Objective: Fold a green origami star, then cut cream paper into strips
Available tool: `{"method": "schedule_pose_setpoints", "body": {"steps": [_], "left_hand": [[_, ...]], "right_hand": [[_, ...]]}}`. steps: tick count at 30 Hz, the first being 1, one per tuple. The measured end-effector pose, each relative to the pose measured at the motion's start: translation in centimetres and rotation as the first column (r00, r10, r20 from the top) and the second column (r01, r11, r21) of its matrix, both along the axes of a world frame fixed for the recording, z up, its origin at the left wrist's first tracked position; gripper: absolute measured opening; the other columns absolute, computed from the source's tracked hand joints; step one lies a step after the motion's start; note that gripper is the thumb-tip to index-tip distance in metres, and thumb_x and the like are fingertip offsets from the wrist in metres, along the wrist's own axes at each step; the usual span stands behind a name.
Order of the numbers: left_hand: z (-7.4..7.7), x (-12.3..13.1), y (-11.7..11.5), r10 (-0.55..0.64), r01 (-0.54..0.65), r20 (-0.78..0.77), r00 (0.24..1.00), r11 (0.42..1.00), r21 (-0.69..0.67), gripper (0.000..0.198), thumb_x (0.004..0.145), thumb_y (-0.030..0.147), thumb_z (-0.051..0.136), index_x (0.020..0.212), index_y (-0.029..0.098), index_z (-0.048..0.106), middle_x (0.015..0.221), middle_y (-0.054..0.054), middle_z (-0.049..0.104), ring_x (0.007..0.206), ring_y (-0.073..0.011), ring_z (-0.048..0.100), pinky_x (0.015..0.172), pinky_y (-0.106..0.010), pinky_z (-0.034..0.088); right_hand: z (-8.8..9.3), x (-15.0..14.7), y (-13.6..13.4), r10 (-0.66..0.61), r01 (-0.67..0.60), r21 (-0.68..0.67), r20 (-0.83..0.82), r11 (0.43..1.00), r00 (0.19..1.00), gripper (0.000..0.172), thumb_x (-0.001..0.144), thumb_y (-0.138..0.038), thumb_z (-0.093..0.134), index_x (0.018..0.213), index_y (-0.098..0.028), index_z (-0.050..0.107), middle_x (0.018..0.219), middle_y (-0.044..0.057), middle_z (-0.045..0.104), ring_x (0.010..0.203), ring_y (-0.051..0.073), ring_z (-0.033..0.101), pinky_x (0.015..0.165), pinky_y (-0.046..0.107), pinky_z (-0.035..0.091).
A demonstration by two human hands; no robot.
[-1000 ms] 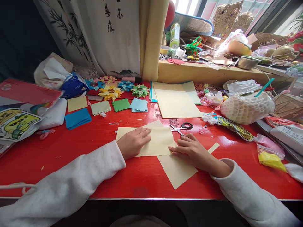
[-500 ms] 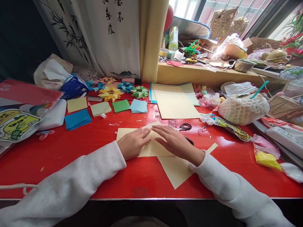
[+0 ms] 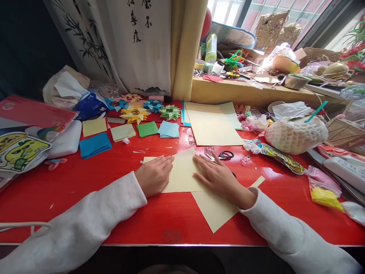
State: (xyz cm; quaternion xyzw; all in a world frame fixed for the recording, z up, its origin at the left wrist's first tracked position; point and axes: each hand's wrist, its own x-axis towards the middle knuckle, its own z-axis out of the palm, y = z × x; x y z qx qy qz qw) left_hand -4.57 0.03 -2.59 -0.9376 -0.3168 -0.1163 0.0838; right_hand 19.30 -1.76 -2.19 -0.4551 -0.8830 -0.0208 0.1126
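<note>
A pale yellow sheet of paper (image 3: 184, 173) lies flat on the red table in front of me. My left hand (image 3: 155, 173) rests on its left part, fingers stretched out and pointing up and right. On the right part lies my right hand (image 3: 215, 173), flat with the fingers spread. Neither hand grips anything. A second pale yellow sheet (image 3: 213, 213) lies partly beneath the first, one corner pointing toward me, and my right wrist covers some of it. Black-handled scissors (image 3: 226, 155) lie just beyond my right hand, partly hidden.
A stack of large pale yellow paper (image 3: 213, 125) lies at the back. Left of it are small stacks of green (image 3: 146, 129), light blue (image 3: 169, 129) and blue paper (image 3: 95, 145), plus folded paper stars (image 3: 135, 113). A foam-netted fruit with a straw (image 3: 296, 133) stands right.
My hands have moved apart from the middle of the sheet, the left one leftward and the right one rightward. The view has shifted slightly.
</note>
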Motion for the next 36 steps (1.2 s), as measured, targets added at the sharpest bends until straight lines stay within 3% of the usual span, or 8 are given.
{"method": "schedule_pose_setpoints", "body": {"steps": [15,26,36], "left_hand": [[0.2,-5.4,-1.5,0.200,-0.198,-0.043,0.979,0.979,0.040,0.038,0.079,0.028,0.039,0.105,0.004,0.054,0.119,-0.018,0.051,0.112,-0.0267,0.045,0.096,-0.039,0.036],[0.7,-5.3,-2.0,0.263,-0.247,-0.138,0.955,0.961,0.122,0.039,0.080,0.032,0.037,0.105,0.007,0.056,0.120,-0.016,0.051,0.118,-0.0300,0.038,0.097,-0.043,0.032],[1.6,-4.5,-2.6,0.314,-0.300,-0.146,0.938,0.947,0.112,0.033,0.078,0.030,0.039,0.099,0.011,0.057,0.119,-0.017,0.051,0.113,-0.0324,0.043,0.092,-0.051,0.031]], "right_hand": [[0.2,0.6,-0.2,-0.012,0.012,0.024,0.020,1.000,1.000,0.046,0.086,-0.039,0.032,0.125,-0.014,0.038,0.122,0.009,0.050,0.118,0.021,0.039,0.106,0.048,0.011],[0.8,0.6,-0.5,-0.122,0.118,0.137,0.021,0.983,0.992,0.056,0.080,-0.050,0.037,0.122,-0.013,0.041,0.110,0.011,0.059,0.118,0.027,0.038,0.104,0.054,0.006],[0.8,0.7,-0.8,-0.172,0.165,0.190,0.020,0.968,0.985,0.065,0.078,-0.054,0.038,0.124,-0.009,0.039,0.120,0.014,0.051,0.120,0.030,0.035,0.103,0.056,0.004]]}}
